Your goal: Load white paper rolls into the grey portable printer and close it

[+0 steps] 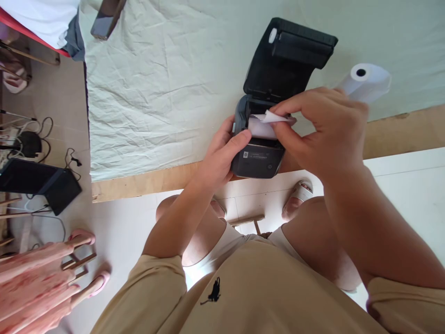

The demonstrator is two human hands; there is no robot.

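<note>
A small black receipt printer is held at the table's front edge, its hinged lid swung up and back. My left hand grips the printer's left side, thumb on the rim of the paper bay. Inside the bay lies a white paper roll. Between thumb and fingers, my right hand pinches the loose end of that paper above the bay. Behind the right hand, a second white paper roll with a dark core lies on the cloth. Part of the bay is hidden by the paper and fingers.
A pale green cloth covers the table, with a bare wooden edge in front. A dark object lies at the far left. On the floor at left are a black device and cables. Another person's legs show at lower left.
</note>
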